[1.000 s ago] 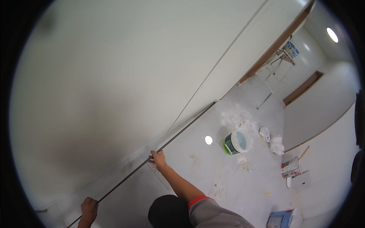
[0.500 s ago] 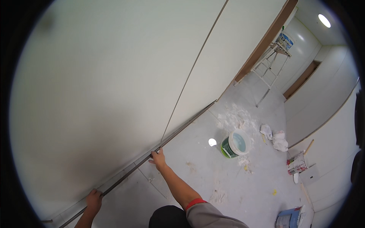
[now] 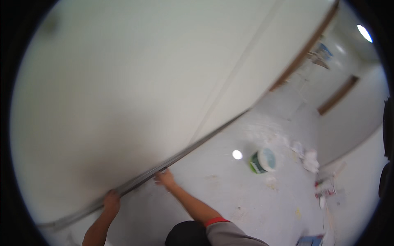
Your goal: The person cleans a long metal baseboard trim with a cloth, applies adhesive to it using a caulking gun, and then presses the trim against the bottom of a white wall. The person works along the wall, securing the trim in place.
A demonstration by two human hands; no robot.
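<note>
A long grey baseboard strip (image 3: 199, 142) runs diagonally along the foot of the pale wall (image 3: 123, 82). My left hand (image 3: 111, 201) is closed around its nearer part, against the wall base. Farther along, my right hand (image 3: 165, 179) grips the strip's lower edge from the floor side, its fingers bent and partly smeared by motion. Between the two hands the strip lies close to the wall. The whole picture is blurred, so any gap behind the strip is hard to make out.
On the grey floor (image 3: 221, 188) stands a green-and-white bucket (image 3: 262, 160), right of my right arm. White bags (image 3: 310, 160), a paint-spattered bucket (image 3: 325, 188) and a blue bucket (image 3: 310, 240) are along the right. A brown door frame (image 3: 305, 49) edges the wall; a blurred stepladder (image 3: 318, 60) stands beyond.
The view has turned, so bucket and doorway sit farther right. My left hand has moved up and right with the strip, which now lies nearer the wall there. My right hand stays at the strip.
</note>
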